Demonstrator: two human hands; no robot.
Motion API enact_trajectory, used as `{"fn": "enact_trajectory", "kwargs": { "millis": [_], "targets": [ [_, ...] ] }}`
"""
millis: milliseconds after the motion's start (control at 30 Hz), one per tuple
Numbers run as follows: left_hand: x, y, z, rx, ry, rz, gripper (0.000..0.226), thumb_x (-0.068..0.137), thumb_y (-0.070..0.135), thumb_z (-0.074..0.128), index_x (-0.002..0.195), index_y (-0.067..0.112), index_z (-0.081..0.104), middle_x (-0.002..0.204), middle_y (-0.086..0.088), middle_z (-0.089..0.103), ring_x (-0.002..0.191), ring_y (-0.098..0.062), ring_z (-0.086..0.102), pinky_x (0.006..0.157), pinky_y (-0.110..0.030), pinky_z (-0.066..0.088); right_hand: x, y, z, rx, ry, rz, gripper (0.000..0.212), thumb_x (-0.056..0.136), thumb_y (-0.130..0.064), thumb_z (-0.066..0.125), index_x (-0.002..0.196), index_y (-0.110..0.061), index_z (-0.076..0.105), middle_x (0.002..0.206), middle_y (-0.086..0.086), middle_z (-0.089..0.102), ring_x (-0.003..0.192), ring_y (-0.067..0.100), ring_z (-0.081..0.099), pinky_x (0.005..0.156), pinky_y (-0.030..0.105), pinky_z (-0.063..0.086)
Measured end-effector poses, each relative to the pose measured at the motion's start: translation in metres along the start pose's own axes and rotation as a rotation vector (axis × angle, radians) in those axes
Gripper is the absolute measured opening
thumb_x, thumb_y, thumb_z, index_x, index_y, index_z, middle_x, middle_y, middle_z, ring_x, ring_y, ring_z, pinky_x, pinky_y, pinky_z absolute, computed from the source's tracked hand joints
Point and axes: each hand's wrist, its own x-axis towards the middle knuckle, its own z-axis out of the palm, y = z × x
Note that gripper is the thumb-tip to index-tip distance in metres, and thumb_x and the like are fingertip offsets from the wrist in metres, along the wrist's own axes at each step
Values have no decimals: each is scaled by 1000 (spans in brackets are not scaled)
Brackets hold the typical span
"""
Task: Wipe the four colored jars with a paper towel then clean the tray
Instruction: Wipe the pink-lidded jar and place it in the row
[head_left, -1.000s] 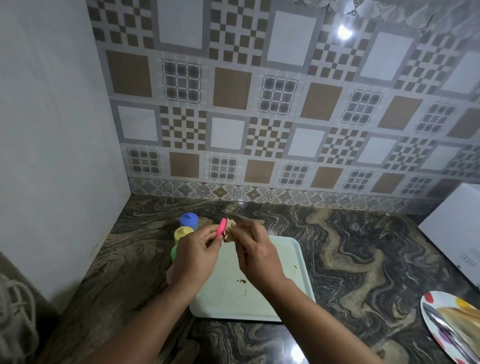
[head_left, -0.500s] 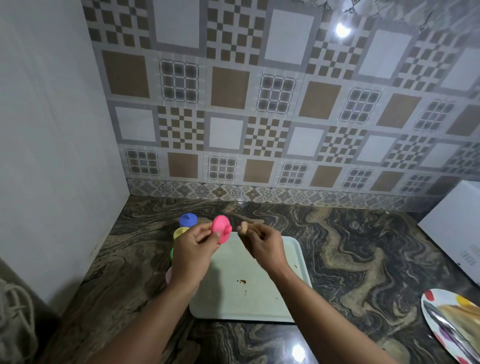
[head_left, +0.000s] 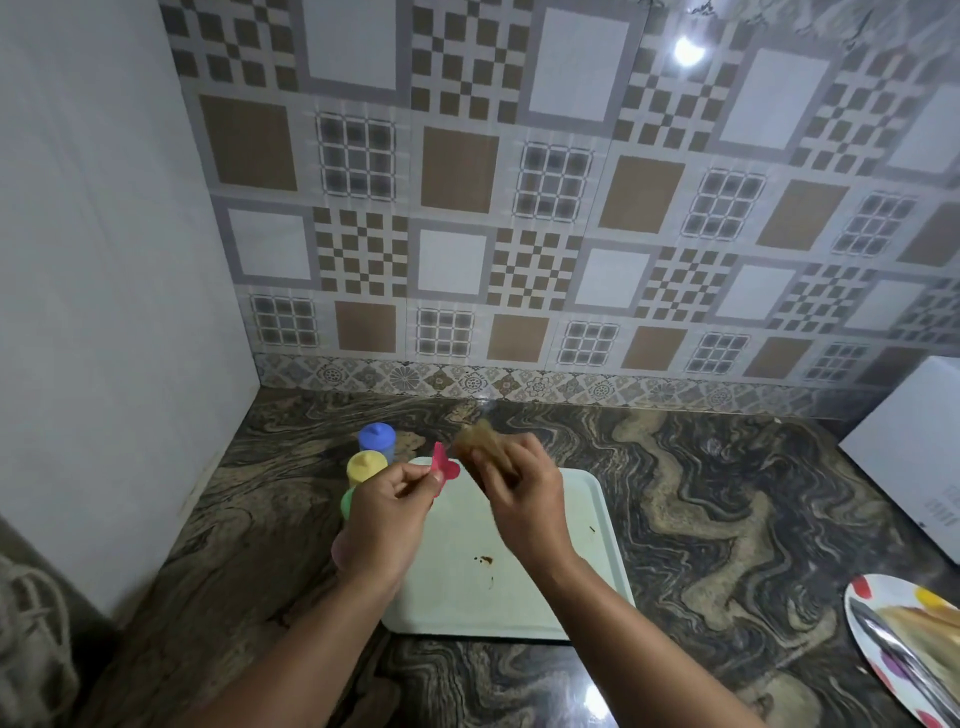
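My left hand (head_left: 387, 514) pinches a pink jar lid (head_left: 442, 465) edge-on above the tray's far left corner. My right hand (head_left: 519, 493) grips a crumpled brownish paper towel (head_left: 480, 441), blurred, just right of the lid. A blue jar (head_left: 377, 439) and a yellow jar (head_left: 366, 466) stand in a row left of the tray, with a green jar (head_left: 346, 503) mostly hidden behind my left hand. A pink jar body (head_left: 337, 548) peeks out under my left wrist. The pale green tray (head_left: 597, 525) lies on the counter with small brown stains.
A white wall closes the left side and a tiled wall the back. A white box (head_left: 914, 447) sits at the right. A dotted plate (head_left: 904, 644) with metal cutlery lies at the lower right. Dark marbled counter (head_left: 727, 493) surrounds the tray.
The pink lid has turned from face-on to edge-on in my left hand. My right hand with the towel has moved back against the lid and is blurred.
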Motion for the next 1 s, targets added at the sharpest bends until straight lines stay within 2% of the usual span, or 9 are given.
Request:
{"fn": "enact_trajectory", "kwargs": {
  "millis": [67,167,300,500,600,700,800,900,1000],
  "targets": [
    [-4,3,5,34,49,71,13,88,13,74,78,21,74,74,1,77,66,-8,67,68,-31,52,-8,-4,6,-142,-66,-186,15,100,-25,70,112,-23,78,93,-4,57,76,12,60,68,24,49],
    [-10,4,8,23,102,101,11,90,10,72,84,19,75,80,4,78,79,-10,74,75,-35,59,-15,-8,12,-232,-96,-247,22,106,-30,61,121,-23,74,94,-3,52,74,17,56,61,36,51],
    [-13,-4,3,39,162,123,12,90,10,72,86,21,76,80,7,78,81,-11,75,75,-35,59,-17,-11,10,-354,-106,-346,21,104,-28,59,120,-20,71,98,1,56,77,23,57,53,35,48],
    [-18,-1,-4,161,233,180,4,90,17,74,87,18,76,73,9,73,62,2,63,55,-10,42,-10,-1,-2,-531,-253,-456,18,98,-29,65,113,-27,75,98,1,57,79,25,57,57,34,47],
    [-11,6,-10,149,224,173,7,91,21,74,84,19,73,73,10,70,61,3,61,53,-14,41,-3,6,-6,-591,-271,-302,26,89,-26,65,109,-39,78,93,-3,55,79,26,63,55,33,51],
    [-6,10,-11,179,206,140,7,90,20,74,83,18,73,74,10,71,62,4,62,53,-13,42,3,5,-10,-490,-195,-225,36,87,-16,71,115,-37,77,96,-3,54,81,25,62,57,32,50],
    [-8,5,-6,250,160,151,7,89,15,73,83,20,74,72,10,72,62,1,63,53,-19,43,2,-11,-3,-447,-188,-348,30,90,-16,71,116,-30,76,97,1,53,81,26,56,59,34,47],
    [-11,6,-3,237,149,177,8,90,12,72,84,18,74,72,12,72,68,2,66,53,-11,43,-5,-9,3,-483,-178,-469,17,98,-22,66,112,-25,75,96,3,53,79,26,53,61,40,46],
    [-7,4,-6,177,168,172,13,91,15,73,80,22,71,71,9,72,67,2,67,63,-14,51,-18,4,3,-623,-311,-588,23,102,-38,54,107,-33,76,94,-1,54,81,26,55,62,37,44]
  ]
}}
